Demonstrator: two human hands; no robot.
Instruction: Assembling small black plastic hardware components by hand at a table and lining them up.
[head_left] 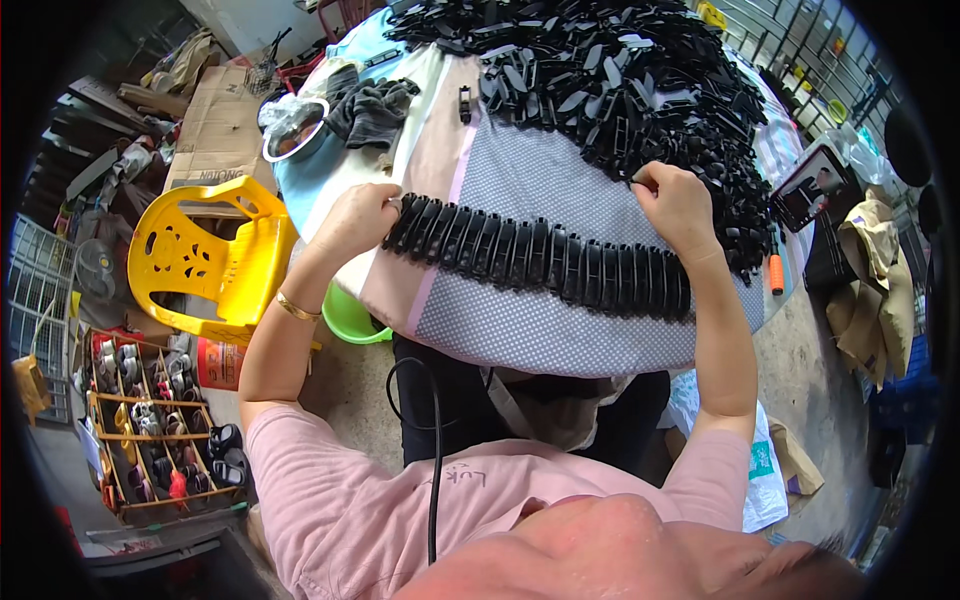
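Observation:
A long row of black plastic clip-like pieces [540, 255] stands side by side across the cloth-covered table in front of me. At the row's left end, my left hand [362, 218] has its fingers closed on the end piece. My right hand [676, 208] is above the row's right part, by the near edge of a big heap of loose black plastic pieces [600, 85]. Its fingers are curled into a pinch, and whatever may be between them is too small to make out. One single black piece [465, 104] lies apart on the cloth, left of the heap.
Dark cloth gloves [370, 105] and a metal bowl [296, 130] lie at the table's far left. An orange-handled tool [776, 274] and a propped phone [815, 190] are at the right edge. A yellow chair [205, 260], green basin [352, 318] and shoe rack [160, 430] stand left.

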